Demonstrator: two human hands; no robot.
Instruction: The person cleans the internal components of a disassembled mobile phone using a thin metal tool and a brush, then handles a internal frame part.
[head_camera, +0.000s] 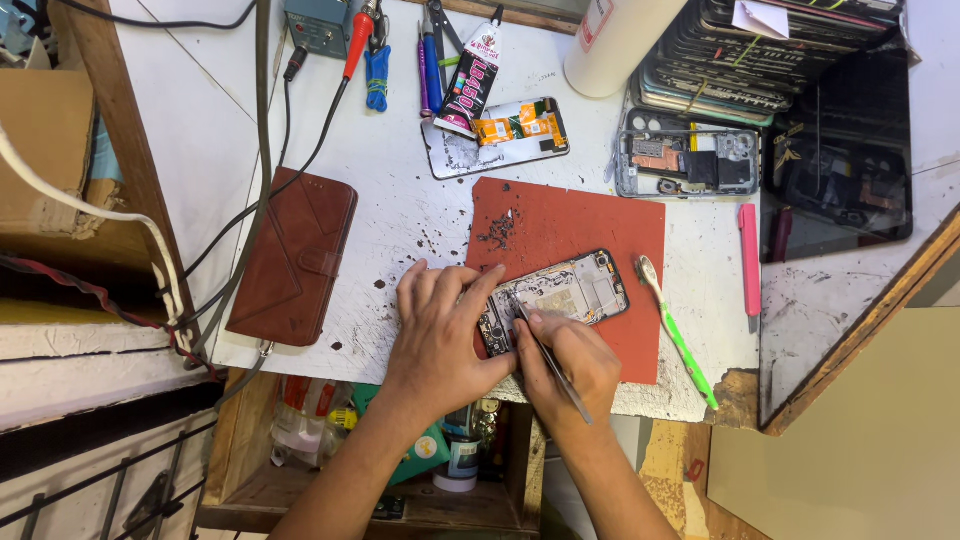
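Note:
An opened smartphone (570, 290) with its back removed lies on a red work mat (590, 225) near the front of a white bench. My left hand (440, 330) presses down on the phone's near end, fingers spread over it. My right hand (565, 365) grips thin metal tweezers (548, 355), their tip touching the phone's inner board close to my left fingers. Small dark screws (497, 230) lie in a cluster on the mat above the phone.
A brown wallet case (295, 255) lies left. A green toothbrush (680, 335) and pink tool (750, 255) lie right. Behind: another open phone (495, 135), a phone frame (685, 165), a glue tube (475, 75), stacked phones (740, 55), a dark tablet (840, 170), cables (262, 150).

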